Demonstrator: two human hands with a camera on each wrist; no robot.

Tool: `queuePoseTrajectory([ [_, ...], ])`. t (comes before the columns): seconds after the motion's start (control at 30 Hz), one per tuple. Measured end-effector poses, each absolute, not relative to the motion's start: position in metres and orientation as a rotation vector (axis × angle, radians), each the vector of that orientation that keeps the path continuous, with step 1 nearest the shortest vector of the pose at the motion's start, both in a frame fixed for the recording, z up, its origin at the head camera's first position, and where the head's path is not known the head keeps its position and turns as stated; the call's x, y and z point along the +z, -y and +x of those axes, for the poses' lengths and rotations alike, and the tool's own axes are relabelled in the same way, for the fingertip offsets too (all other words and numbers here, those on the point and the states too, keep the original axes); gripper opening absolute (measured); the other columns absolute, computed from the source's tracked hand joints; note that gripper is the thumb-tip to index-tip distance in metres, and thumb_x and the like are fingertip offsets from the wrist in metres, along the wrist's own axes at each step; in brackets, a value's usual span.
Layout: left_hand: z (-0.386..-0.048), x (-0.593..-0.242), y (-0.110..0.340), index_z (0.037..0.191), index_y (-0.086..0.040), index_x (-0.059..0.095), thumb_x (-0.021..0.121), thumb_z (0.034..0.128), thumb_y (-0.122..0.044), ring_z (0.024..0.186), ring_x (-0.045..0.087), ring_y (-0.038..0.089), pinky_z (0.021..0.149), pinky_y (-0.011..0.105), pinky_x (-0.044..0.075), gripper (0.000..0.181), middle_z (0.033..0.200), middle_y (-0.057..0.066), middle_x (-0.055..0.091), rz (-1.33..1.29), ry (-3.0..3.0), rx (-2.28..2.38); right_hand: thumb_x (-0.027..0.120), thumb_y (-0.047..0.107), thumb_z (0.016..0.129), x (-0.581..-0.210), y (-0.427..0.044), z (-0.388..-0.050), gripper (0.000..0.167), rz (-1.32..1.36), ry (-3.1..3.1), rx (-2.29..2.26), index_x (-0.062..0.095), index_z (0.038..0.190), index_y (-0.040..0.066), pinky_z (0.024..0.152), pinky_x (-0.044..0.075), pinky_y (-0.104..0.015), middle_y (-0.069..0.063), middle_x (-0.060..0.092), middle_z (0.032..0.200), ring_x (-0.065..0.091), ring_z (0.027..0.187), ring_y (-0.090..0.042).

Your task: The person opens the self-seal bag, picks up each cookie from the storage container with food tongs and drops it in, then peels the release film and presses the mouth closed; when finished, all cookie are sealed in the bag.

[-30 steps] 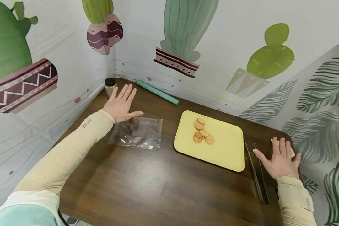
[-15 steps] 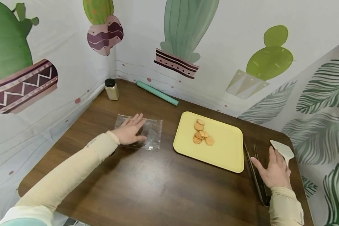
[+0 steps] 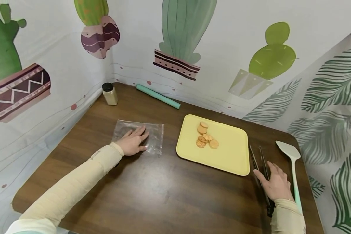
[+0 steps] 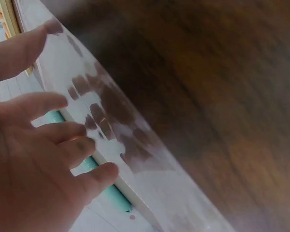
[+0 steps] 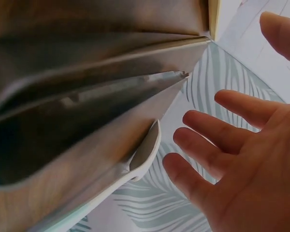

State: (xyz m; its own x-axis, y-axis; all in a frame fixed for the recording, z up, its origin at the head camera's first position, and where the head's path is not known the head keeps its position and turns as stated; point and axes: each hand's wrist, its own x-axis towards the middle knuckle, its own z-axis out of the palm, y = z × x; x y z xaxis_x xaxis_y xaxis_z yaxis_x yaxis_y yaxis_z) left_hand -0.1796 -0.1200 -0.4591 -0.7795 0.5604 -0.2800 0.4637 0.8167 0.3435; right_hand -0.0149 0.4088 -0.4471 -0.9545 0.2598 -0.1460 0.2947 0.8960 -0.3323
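My left hand [image 3: 132,143] is spread flat over a clear plastic bag [image 3: 155,134] on the brown table. In the left wrist view its fingers [image 4: 99,179] are loosely extended beside the shiny bag [image 4: 113,104]; whether they touch it, I cannot tell. On the other side, my right hand [image 3: 275,186] hovers over black tongs [image 3: 253,157], hiding part of them. From the right wrist, that hand [image 5: 246,154] shows relaxed fingers apart from the tongs [image 5: 135,55], with nothing held. A white-headed spatula [image 3: 289,150] with a mint handle lies just right of it.
Between the hands lies a yellow tray [image 3: 228,152] bearing several cookies [image 3: 202,130]. At the back left corner stands a black-lidded jar [image 3: 110,97], with a mint-green roll [image 3: 158,96] along the rear edge. A cactus-print cloth [image 3: 140,32] hangs behind the table.
My left hand has come down from near the jar onto the area of the bag. The right hand has drawn back and leftward over the tongs, uncovering the spatula. The view has shifted slightly.
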Motion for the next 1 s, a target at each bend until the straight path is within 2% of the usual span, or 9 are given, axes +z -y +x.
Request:
queuePoseTrajectory([
  [0.43,-0.187,-0.463,0.12,0.145,0.004,0.039,0.062,0.096,-0.035,0.144,0.019,0.036,0.11,0.06,0.024,0.067,0.158,0.02,0.019,0.782,-2.659,0.339,0.045,0.058,0.097,-0.456,-0.404,-0.023,0.091,0.488,-2.857,-0.525,0.021,0.146,-0.015,0.093,0.024,-0.077,-0.045,0.022,0.141,0.022,0.125,-0.064],
  [0.67,-0.187,-0.463,0.122,0.139,0.002,0.049,0.067,0.0935,-0.028,0.141,0.027,0.038,0.107,0.061,0.029,0.058,0.155,0.021,0.027,0.828,-2.708,0.367,0.042,0.06,0.097,-0.459,-0.402,-0.03,0.092,0.55,-2.814,-0.494,0.02,0.146,-0.015,0.095,0.028,-0.074,-0.046,0.022,0.139,0.025,0.124,-0.063],
  [1.0,-0.189,-0.468,0.127,0.126,-0.003,0.065,0.074,0.0881,-0.023,0.134,0.041,0.037,0.106,0.053,0.035,0.044,0.148,0.02,0.041,0.813,-2.798,0.549,0.042,0.057,0.098,-0.459,-0.398,-0.037,0.088,0.579,-2.82,-0.501,0.021,0.146,-0.014,0.096,0.03,-0.072,-0.046,0.022,0.139,0.026,0.124,-0.063],
])
